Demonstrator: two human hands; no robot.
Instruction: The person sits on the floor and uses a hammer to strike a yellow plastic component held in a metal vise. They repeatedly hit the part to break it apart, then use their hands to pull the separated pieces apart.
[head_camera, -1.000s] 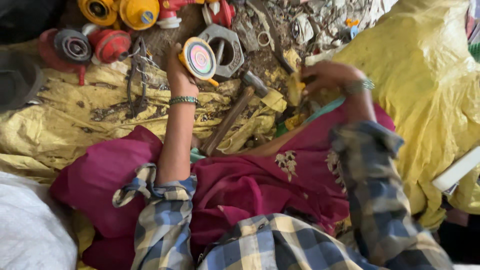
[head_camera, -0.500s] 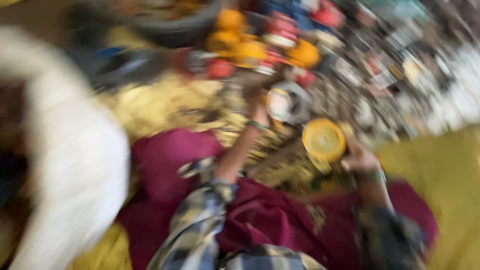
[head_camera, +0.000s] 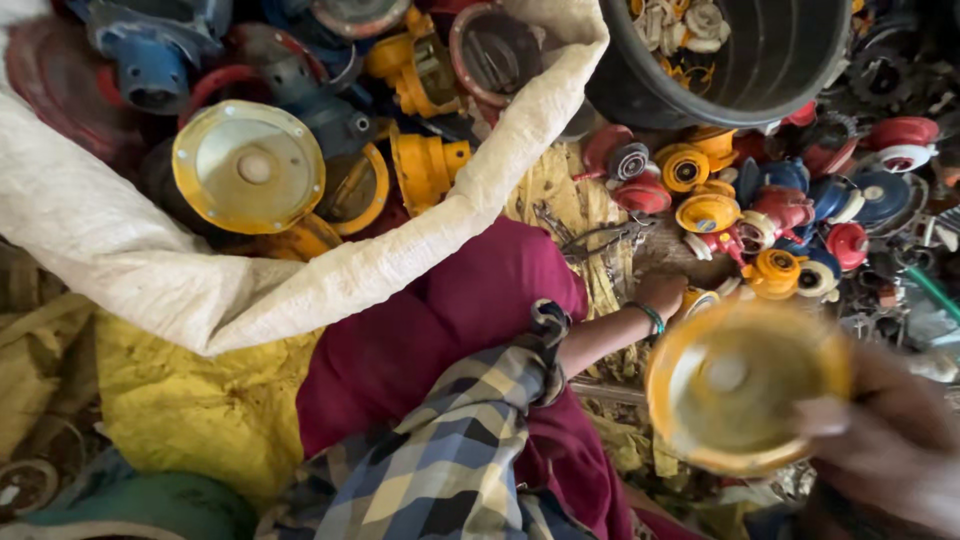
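- Holding a round yellow cover up close to the camera, the right hand has its fingers closed on the rim – it's pretty blurry, but the disc shows a pale inside with a small hub in the middle.
- Left hand is down on the cluttered ground past the maroon cloth, right by a small yellow part; can't tell if the fingers are closed on anything, the hand is curled and partly hidden.
- White woven sack lies open at upper left – stuffed with blue, yellow and red housings, plus another yellow cover sitting on top, face up.
- Black bucket at the top has a few pale and yellow small parts in the bottom.
- Loose red, blue and yellow parts are heaped just below the bucket.
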